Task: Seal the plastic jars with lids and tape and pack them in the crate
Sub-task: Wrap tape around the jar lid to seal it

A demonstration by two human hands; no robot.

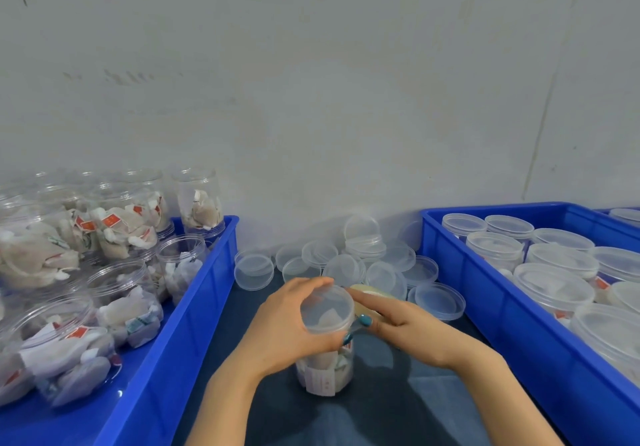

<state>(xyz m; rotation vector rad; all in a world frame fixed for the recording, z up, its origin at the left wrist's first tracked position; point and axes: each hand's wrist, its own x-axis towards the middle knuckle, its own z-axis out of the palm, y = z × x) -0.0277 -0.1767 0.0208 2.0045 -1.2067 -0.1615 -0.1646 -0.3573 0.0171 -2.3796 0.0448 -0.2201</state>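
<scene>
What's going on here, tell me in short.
A person is capping a jar of tea bags standing in the middle. The left hand grips the lid on top; the right hand touches its edge. The left crate holds open jars, the right crate lidded jars. Behind lie spare lids.

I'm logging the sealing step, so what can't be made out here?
Head view:
- Whether the lid sits fully on the jar: left hand covers the rim.
- cream roll, maybe tape: mostly behind lid and right hand.
- right crate: cut by frame edge.
- sachet print: blurred.
</scene>
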